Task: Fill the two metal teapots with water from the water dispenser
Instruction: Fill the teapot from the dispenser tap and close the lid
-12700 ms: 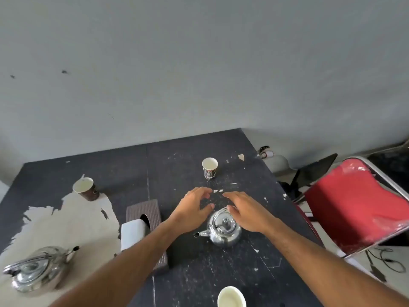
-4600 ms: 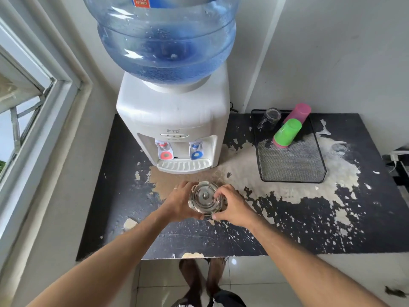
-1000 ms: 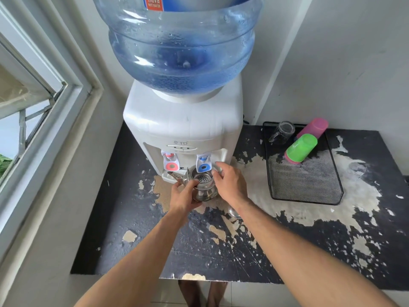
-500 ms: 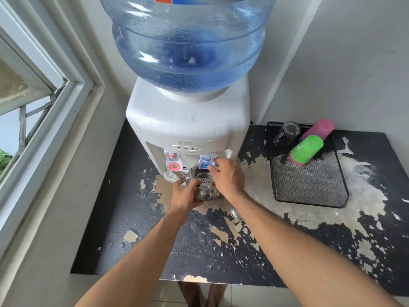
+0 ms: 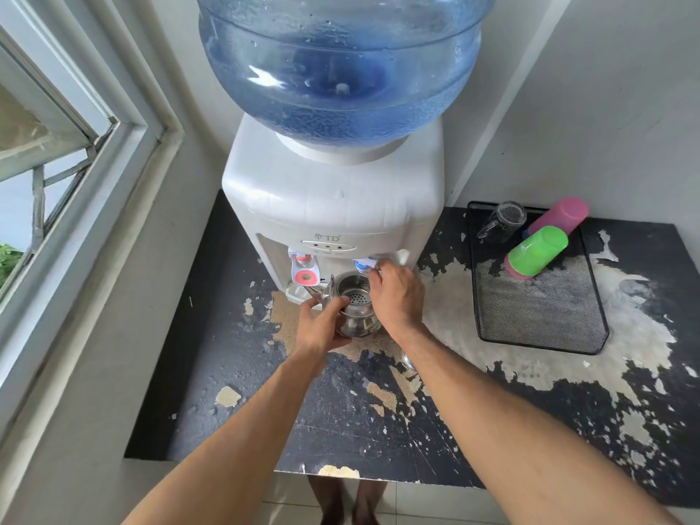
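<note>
Under the water dispenser [image 5: 333, 206]'s blue tap [image 5: 364, 264], the open teapot [image 5: 354, 310] sits cupped in the left hand [image 5: 320, 327], right hand [image 5: 396, 297] pressing the lever; slick steel, heavier filling, so support the belly.

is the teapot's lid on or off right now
Off. The metal teapot is open-topped under the blue tap; its perforated strainer shows inside. The left hand grips it; the right hand is at the tap.
</note>
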`<act>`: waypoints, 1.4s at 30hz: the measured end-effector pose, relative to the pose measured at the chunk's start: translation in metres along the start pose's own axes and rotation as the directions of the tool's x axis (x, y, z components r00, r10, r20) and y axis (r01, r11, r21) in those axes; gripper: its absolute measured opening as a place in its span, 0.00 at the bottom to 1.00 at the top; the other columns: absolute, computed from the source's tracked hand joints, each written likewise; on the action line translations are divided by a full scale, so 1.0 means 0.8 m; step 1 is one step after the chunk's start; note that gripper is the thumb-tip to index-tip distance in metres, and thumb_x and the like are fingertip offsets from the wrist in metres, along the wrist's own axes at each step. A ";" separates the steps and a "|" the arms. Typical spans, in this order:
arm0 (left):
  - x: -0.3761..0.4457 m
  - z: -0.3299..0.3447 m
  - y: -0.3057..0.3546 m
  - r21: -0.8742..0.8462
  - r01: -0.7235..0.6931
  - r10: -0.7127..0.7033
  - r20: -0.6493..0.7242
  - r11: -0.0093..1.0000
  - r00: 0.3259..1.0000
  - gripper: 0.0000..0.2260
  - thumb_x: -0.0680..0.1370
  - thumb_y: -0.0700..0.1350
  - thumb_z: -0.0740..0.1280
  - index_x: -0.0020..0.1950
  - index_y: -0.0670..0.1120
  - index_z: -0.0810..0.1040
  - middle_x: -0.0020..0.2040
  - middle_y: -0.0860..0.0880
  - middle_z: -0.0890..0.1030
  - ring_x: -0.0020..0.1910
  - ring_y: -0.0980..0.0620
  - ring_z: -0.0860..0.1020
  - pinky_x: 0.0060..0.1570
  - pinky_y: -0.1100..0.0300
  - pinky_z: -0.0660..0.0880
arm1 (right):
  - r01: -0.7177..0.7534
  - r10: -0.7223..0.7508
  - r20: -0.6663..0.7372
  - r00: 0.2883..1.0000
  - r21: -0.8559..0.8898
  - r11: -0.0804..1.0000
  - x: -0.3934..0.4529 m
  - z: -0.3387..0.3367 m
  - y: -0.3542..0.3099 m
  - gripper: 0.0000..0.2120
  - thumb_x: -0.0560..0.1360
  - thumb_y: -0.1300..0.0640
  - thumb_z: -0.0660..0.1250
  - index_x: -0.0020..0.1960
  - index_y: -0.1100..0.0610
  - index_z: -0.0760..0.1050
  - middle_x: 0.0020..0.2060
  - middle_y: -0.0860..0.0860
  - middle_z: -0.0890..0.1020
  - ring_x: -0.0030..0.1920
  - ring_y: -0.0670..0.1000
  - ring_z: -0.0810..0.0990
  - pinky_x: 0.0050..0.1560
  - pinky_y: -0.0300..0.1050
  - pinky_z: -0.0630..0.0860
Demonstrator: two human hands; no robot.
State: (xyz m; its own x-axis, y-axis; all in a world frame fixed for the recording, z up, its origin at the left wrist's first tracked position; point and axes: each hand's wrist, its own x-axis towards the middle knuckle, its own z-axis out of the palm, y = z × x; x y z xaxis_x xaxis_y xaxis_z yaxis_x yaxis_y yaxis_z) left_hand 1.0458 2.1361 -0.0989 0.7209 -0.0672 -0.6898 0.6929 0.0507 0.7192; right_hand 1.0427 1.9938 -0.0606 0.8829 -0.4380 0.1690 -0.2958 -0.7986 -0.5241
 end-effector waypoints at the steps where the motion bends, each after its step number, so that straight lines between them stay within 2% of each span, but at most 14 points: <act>1: 0.000 0.000 0.000 0.002 -0.001 0.001 -0.002 1.000 1.000 0.30 0.75 0.52 0.76 0.72 0.50 0.66 0.51 0.42 0.85 0.48 0.42 0.87 0.39 0.53 0.85 | 0.004 -0.004 0.009 1.000 -0.003 1.000 0.000 -0.001 0.000 0.08 0.81 0.55 0.68 0.51 0.59 0.82 0.37 0.51 0.84 0.34 0.46 0.72 0.44 0.50 0.81; 6: 0.001 0.000 0.000 0.002 -0.002 0.002 -0.006 1.000 1.000 0.30 0.75 0.52 0.76 0.72 0.50 0.66 0.52 0.42 0.85 0.49 0.43 0.87 0.38 0.54 0.85 | 0.005 -0.004 0.026 1.000 -0.024 1.000 0.001 -0.001 0.000 0.08 0.81 0.55 0.68 0.50 0.59 0.82 0.35 0.52 0.84 0.32 0.46 0.73 0.37 0.41 0.75; 11: 0.002 0.000 0.000 0.010 0.001 -0.001 -0.007 1.000 1.000 0.29 0.75 0.53 0.76 0.71 0.50 0.67 0.52 0.42 0.85 0.48 0.43 0.87 0.40 0.52 0.86 | 0.003 -0.003 0.012 1.000 -0.022 1.000 0.001 -0.001 0.000 0.08 0.81 0.55 0.69 0.49 0.59 0.82 0.36 0.52 0.84 0.33 0.46 0.73 0.38 0.43 0.78; 15: 0.003 -0.001 0.000 0.020 -0.003 0.003 -0.013 1.000 1.000 0.30 0.75 0.54 0.76 0.71 0.50 0.67 0.53 0.41 0.84 0.48 0.43 0.87 0.40 0.52 0.85 | 0.001 -0.001 -0.002 1.000 0.009 1.000 0.001 0.000 0.003 0.08 0.80 0.55 0.69 0.47 0.59 0.82 0.35 0.52 0.84 0.33 0.46 0.73 0.46 0.51 0.81; 19: 0.004 -0.001 0.001 0.029 0.000 0.001 -0.017 1.000 1.000 0.29 0.75 0.54 0.75 0.71 0.50 0.67 0.54 0.41 0.84 0.50 0.43 0.86 0.41 0.51 0.86 | 0.015 -0.015 -0.016 1.000 0.005 1.000 0.000 0.000 0.002 0.07 0.80 0.55 0.70 0.47 0.58 0.82 0.34 0.51 0.84 0.32 0.45 0.72 0.39 0.45 0.80; 20: 0.004 -0.001 0.002 0.031 0.001 -0.001 -0.017 1.000 1.000 0.29 0.75 0.54 0.75 0.71 0.50 0.67 0.54 0.41 0.84 0.50 0.42 0.86 0.41 0.50 0.86 | 0.015 -0.015 -0.012 1.000 0.003 1.000 0.000 0.000 0.002 0.07 0.80 0.55 0.70 0.47 0.58 0.82 0.34 0.51 0.84 0.32 0.45 0.73 0.40 0.46 0.80; 24: 0.005 -0.001 0.003 0.031 0.006 -0.006 -0.019 0.999 1.000 0.28 0.75 0.54 0.75 0.70 0.50 0.68 0.54 0.41 0.84 0.50 0.42 0.86 0.42 0.50 0.86 | 0.002 -0.002 0.020 1.000 -0.006 1.000 0.002 0.002 0.004 0.09 0.81 0.54 0.68 0.46 0.58 0.81 0.34 0.51 0.82 0.33 0.49 0.76 0.51 0.58 0.80; 31: 0.007 -0.002 0.003 0.035 0.007 -0.006 -0.012 0.999 1.000 0.27 0.75 0.53 0.75 0.70 0.50 0.67 0.55 0.40 0.85 0.51 0.42 0.86 0.43 0.49 0.86 | 0.000 0.000 0.018 1.000 0.001 1.000 0.002 0.003 0.004 0.08 0.81 0.54 0.68 0.47 0.57 0.81 0.35 0.50 0.83 0.32 0.47 0.75 0.45 0.54 0.82; 38: 0.009 -0.003 0.003 0.049 0.010 -0.009 -0.009 0.999 1.000 0.27 0.75 0.54 0.75 0.69 0.50 0.67 0.54 0.40 0.85 0.49 0.43 0.87 0.41 0.50 0.86 | -0.003 0.003 0.002 1.000 0.023 1.000 0.001 0.005 0.005 0.08 0.80 0.55 0.69 0.45 0.57 0.81 0.32 0.48 0.80 0.32 0.48 0.77 0.50 0.60 0.81; 42: 0.010 -0.004 0.003 0.044 0.012 -0.011 -0.014 0.999 1.000 0.28 0.74 0.54 0.76 0.69 0.50 0.68 0.53 0.41 0.85 0.49 0.43 0.87 0.38 0.51 0.85 | 0.005 -0.005 0.001 1.000 0.021 1.000 0.001 0.004 0.004 0.08 0.81 0.55 0.69 0.46 0.57 0.81 0.33 0.50 0.82 0.32 0.47 0.76 0.44 0.55 0.82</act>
State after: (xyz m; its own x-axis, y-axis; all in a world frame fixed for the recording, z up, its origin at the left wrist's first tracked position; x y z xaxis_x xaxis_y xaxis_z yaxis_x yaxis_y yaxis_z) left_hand 1.0536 2.1389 -0.1028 0.7131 -0.0542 -0.6989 0.7002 0.0058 0.7140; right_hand 1.0437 1.9917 -0.0647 0.8849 -0.4335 0.1705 -0.2838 -0.7920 -0.5406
